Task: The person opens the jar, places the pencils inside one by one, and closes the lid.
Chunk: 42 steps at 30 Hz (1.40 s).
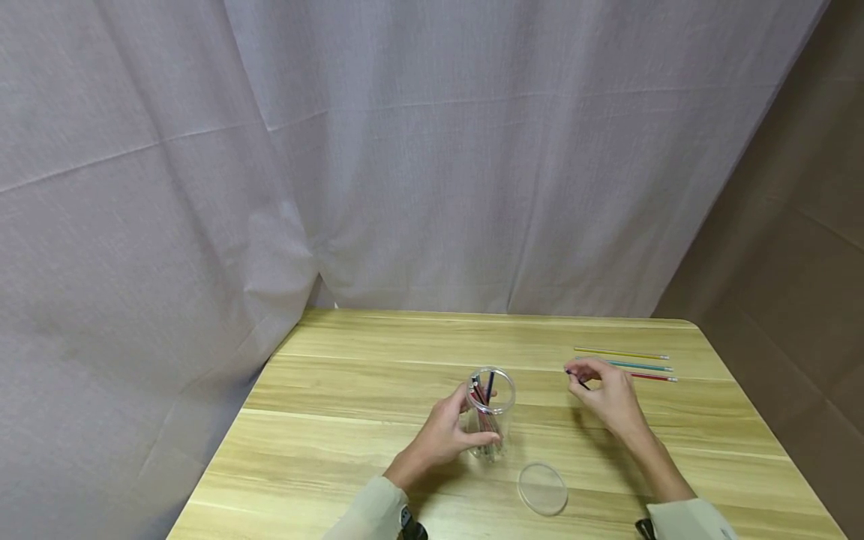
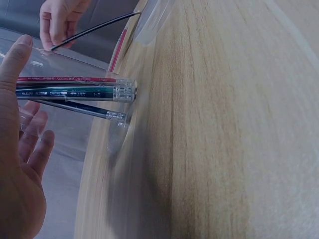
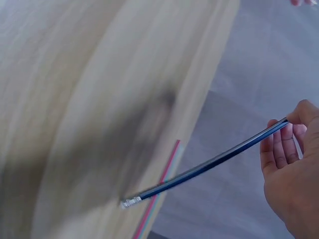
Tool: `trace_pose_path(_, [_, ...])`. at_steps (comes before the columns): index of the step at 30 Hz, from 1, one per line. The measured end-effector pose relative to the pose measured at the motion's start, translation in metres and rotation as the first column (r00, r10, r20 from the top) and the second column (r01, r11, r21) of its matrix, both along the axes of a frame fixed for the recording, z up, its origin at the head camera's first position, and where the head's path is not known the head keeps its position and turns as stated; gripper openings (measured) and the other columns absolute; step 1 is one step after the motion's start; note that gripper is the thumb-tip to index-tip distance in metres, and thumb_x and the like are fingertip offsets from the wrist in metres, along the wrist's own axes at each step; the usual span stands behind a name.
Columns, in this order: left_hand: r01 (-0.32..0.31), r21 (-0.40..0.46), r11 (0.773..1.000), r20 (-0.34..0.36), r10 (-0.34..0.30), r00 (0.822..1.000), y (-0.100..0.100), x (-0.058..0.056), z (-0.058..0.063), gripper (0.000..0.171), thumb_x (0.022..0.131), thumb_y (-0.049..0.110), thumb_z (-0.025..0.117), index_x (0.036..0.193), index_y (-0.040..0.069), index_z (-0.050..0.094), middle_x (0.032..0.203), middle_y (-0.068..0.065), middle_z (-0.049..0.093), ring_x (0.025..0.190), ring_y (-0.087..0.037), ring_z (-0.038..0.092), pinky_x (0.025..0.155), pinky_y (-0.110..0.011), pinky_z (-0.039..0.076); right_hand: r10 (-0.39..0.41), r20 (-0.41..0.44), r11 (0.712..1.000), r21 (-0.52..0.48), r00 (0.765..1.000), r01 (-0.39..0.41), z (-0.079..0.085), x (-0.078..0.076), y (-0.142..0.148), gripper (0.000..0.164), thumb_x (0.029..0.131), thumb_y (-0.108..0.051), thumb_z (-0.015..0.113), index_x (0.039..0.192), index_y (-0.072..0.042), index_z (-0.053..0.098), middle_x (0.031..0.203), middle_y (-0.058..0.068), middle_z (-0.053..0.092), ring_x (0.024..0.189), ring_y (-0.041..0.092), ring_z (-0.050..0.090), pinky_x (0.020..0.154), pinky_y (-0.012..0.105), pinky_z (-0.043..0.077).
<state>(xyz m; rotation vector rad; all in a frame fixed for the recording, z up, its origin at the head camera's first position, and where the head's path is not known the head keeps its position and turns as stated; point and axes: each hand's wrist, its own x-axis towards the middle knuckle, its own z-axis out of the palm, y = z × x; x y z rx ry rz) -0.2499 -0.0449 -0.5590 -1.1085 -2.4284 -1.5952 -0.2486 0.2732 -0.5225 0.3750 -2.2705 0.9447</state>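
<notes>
In the head view my left hand grips a clear round jar, fingers and thumb around its side. Several pencils, red, green and dark blue, stand inside the jar; their metal-banded eraser ends are at its bottom in the left wrist view. My right hand pinches a dark blue pencil by one end between thumb and fingers. That pencil slants down, its eraser end close over the table in the right wrist view. The other fingers curl beneath the thumb.
A yellow pencil, a teal pencil and a red pencil lie side by side on the wooden table, right of the jar. A clear round lid lies in front of the jar. Grey curtains hang behind.
</notes>
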Motion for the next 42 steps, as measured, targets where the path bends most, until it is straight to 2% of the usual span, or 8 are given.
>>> trace_pose_path(6, [0.005, -0.001, 1.0, -0.002, -0.005, 1.0, 0.0, 0.0, 0.0, 0.076, 0.084, 0.027, 0.093, 0.147, 0.02, 0.051, 0.142, -0.009, 0.068, 0.13, -0.016, 0.064, 0.115, -0.038, 0.049, 0.001, -0.006, 1.0, -0.03, 1.0, -0.001, 0.019, 0.007, -0.01, 0.029, 0.076, 0.014, 0.075, 0.095, -0.007, 0.078, 0.077, -0.005, 0.073, 0.072, 0.001, 0.067, 0.075, 0.009, 0.046])
trace_pose_path(13, [0.006, 0.003, 1.0, -0.015, -0.006, 1.0, 0.0, -0.001, -0.001, 0.076, 0.085, 0.026, 0.093, 0.147, 0.02, 0.051, 0.141, -0.01, 0.068, 0.129, -0.014, 0.064, 0.114, -0.037, 0.05, 0.058, -0.005, 0.993, -0.107, 0.998, -0.058, 0.042, 0.018, -0.022, 0.029, 0.079, 0.018, 0.074, 0.099, -0.003, 0.077, 0.086, 0.002, 0.076, 0.078, -0.001, 0.068, 0.084, 0.004, 0.051])
trace_pose_path(19, [0.013, 0.011, 1.0, -0.027, -0.012, 1.0, 0.0, -0.001, -0.002, 0.077, 0.085, 0.025, 0.093, 0.149, 0.021, 0.05, 0.139, -0.001, 0.069, 0.128, -0.019, 0.066, 0.114, -0.037, 0.05, 0.114, 0.011, 0.974, -0.196, 0.993, -0.11, 0.064, 0.028, -0.034, 0.03, 0.081, 0.02, 0.075, 0.103, -0.001, 0.077, 0.095, 0.009, 0.077, 0.083, 0.002, 0.07, 0.084, 0.009, 0.057])
trace_pose_path(23, [0.018, 0.015, 1.0, -0.011, -0.017, 1.0, 0.0, -0.002, -0.002, 0.078, 0.085, 0.026, 0.093, 0.149, 0.022, 0.05, 0.139, 0.007, 0.068, 0.128, -0.024, 0.067, 0.115, -0.038, 0.049, 0.122, 0.011, 0.963, -0.242, 0.993, -0.115, 0.078, 0.036, -0.042, 0.029, 0.082, 0.019, 0.076, 0.103, -0.002, 0.077, 0.095, 0.007, 0.077, 0.083, 0.002, 0.07, 0.079, 0.013, 0.059])
trace_pose_path(28, [0.011, 0.004, 1.0, -0.003, -0.011, 1.0, 0.0, -0.002, -0.002, 0.078, 0.085, 0.028, 0.093, 0.15, 0.024, 0.049, 0.139, 0.009, 0.068, 0.129, -0.018, 0.065, 0.115, -0.039, 0.049, 0.18, 0.011, 0.925, -0.341, 0.984, -0.165, 0.097, 0.046, -0.05, 0.028, 0.084, 0.022, 0.071, 0.103, 0.001, 0.075, 0.094, -0.001, 0.075, 0.083, 0.005, 0.07, 0.079, 0.015, 0.06])
trace_pose_path(31, [0.012, 0.004, 1.0, -0.009, -0.012, 1.0, 0.0, -0.001, -0.002, 0.078, 0.085, 0.028, 0.092, 0.15, 0.023, 0.049, 0.14, 0.004, 0.068, 0.129, -0.016, 0.065, 0.115, -0.039, 0.049, 0.231, 0.002, 0.895, -0.394, 0.973, -0.212, 0.108, 0.051, -0.054, 0.025, 0.085, 0.022, 0.069, 0.104, 0.006, 0.073, 0.095, -0.002, 0.075, 0.084, 0.01, 0.071, 0.08, 0.016, 0.061])
trace_pose_path(39, [0.017, 0.012, 1.0, -0.018, -0.017, 1.0, 0.0, -0.002, -0.003, 0.077, 0.086, 0.026, 0.092, 0.149, 0.021, 0.05, 0.141, -0.008, 0.068, 0.13, -0.015, 0.063, 0.115, -0.038, 0.049, 0.276, -0.029, 0.876, -0.403, 0.961, -0.264, 0.14, 0.061, -0.061, 0.022, 0.088, 0.022, 0.069, 0.105, 0.008, 0.072, 0.093, 0.018, 0.072, 0.083, 0.013, 0.071, 0.078, 0.017, 0.061])
trace_pose_path(42, [0.016, 0.01, 1.0, -0.018, -0.015, 1.0, 0.0, -0.002, -0.003, 0.076, 0.086, 0.026, 0.092, 0.148, 0.021, 0.05, 0.14, -0.005, 0.068, 0.13, -0.016, 0.064, 0.115, -0.038, 0.05, 0.303, -0.051, 0.857, -0.422, 0.952, -0.295, 0.151, 0.063, -0.064, 0.021, 0.088, 0.022, 0.069, 0.105, 0.009, 0.071, 0.093, 0.017, 0.072, 0.083, 0.014, 0.071, 0.078, 0.017, 0.061])
